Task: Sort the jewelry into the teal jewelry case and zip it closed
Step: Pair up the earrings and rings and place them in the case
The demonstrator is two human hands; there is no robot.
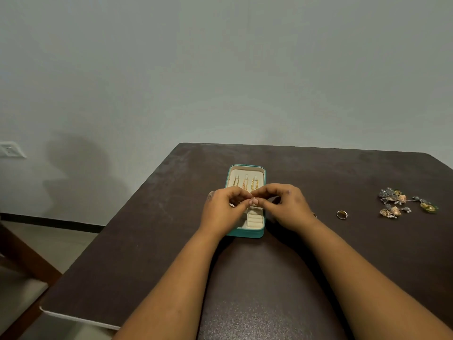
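Observation:
The teal jewelry case (259, 233) lies open on the dark table (171, 241), its cream lid holding three gold chains (245, 183). Both hands meet above the case's middle. My left hand (224, 211) and my right hand (286, 207) have their fingertips together around a small ring (254, 201), which is largely hidden by the fingers. The cream ring rolls (255, 220) show below the hands. A gold ring (342, 214) lies on the table to the right. Further right sits a cluster of ornate earrings (402, 202).
Another small ring (314, 215) peeks out beside my right wrist. The table's left edge runs diagonally, with a chair (22, 278) beyond it. A wall with a socket (11, 149) stands behind.

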